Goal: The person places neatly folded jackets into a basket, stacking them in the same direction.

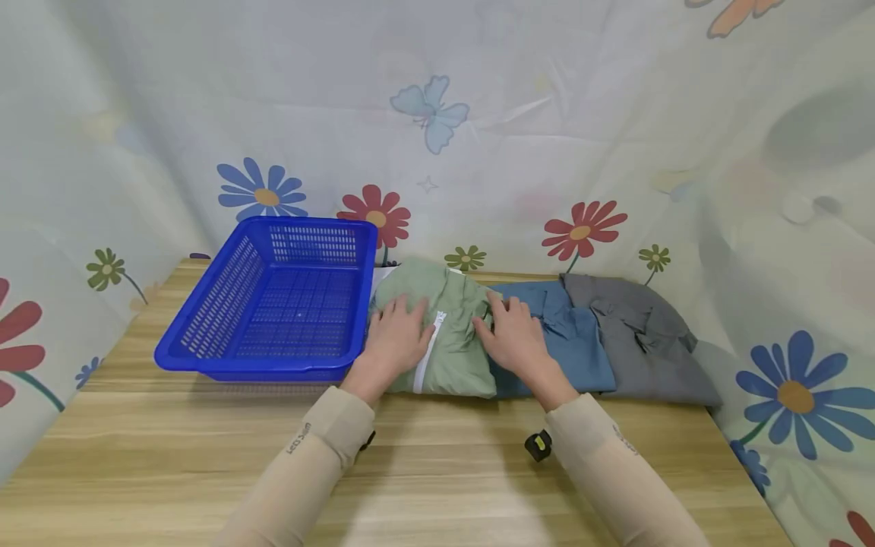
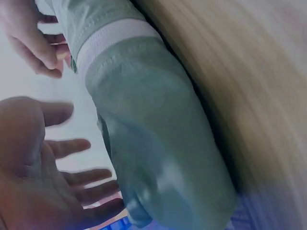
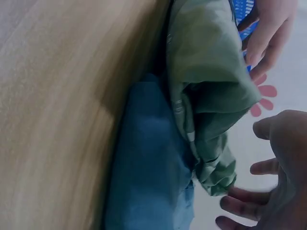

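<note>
One green garment (image 1: pixel 461 357) beneath the fingers (image 1: pixel 401 307)

Shows the right hand (image 3: pixel 290 177) with thumb and fingers apart and slightly bent, just beside a bundled green cloth (image 3: pixel 206 52). Brings one finger right up to the cloth's crumpled end, with contact hard to tell. Reveals a deep, dark fold ahead of the thumb tip. Catches a blue cloth (image 3: pixel 144 158) past the fingertips, against the green one, and a wood-grained surface (image 3: pixel 57 96) farther out. Takes in, on the thumb side, the left hand (image 3: pixel 274 33) with bent fingers near the green cloth, a strip of blue latticework (image 3: pixel 243 10) behind that hand, and reddish petals (image 3: pixel 268 90) on a white backdrop (image 3: pixel 290 93) just past the thumb.
</note>
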Motion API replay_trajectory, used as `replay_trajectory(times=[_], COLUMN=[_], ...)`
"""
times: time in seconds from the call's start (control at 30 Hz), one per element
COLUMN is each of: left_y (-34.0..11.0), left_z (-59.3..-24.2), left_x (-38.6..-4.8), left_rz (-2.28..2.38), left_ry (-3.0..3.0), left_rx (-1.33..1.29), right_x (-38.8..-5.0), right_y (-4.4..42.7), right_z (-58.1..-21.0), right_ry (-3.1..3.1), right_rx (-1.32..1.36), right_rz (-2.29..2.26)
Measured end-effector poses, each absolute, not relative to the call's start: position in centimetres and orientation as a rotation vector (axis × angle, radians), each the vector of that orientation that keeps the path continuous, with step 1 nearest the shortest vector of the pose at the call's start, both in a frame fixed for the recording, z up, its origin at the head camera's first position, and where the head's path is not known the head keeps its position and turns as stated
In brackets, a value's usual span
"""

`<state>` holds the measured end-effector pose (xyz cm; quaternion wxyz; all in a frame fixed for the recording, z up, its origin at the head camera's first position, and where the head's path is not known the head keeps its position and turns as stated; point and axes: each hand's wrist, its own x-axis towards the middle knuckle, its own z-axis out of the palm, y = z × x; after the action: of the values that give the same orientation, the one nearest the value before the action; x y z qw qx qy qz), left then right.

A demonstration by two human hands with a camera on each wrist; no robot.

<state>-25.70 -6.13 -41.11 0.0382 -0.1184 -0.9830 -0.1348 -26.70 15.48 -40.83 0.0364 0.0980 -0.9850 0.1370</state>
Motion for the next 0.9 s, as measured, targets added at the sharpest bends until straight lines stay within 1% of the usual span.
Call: replay_trajectory(times=[0.23, 0.43, 0.73, 0.9], left_y=[-5.7, -5.2, -5.2, -5.4], left_z=[-41.6, -42.4, -43.1, -43.8], left_x=[-25.8, -26.2, -26.7, -27.0], left_rz=[-0.509, -0.623, -0.825, -0.852], left_ry=[-2.901, -2.941, -2.980, -2.983], left_rx=[-0.117, 0.089, 0.221, 0.260], right_x=[-27.5, -28.3, -29.2, -29.7], right_y=[15.8, 15.6, 14.7, 14.4], right_z=[-41.6, -42.6, -43.2, -43.2], right_ry=[-3.070, -3.073, -3.010, -2.941], right_rx=[0.207, 0.240, 0.285, 0.354], right_rz=[0.578, 0.763, 0.922, 1.037])
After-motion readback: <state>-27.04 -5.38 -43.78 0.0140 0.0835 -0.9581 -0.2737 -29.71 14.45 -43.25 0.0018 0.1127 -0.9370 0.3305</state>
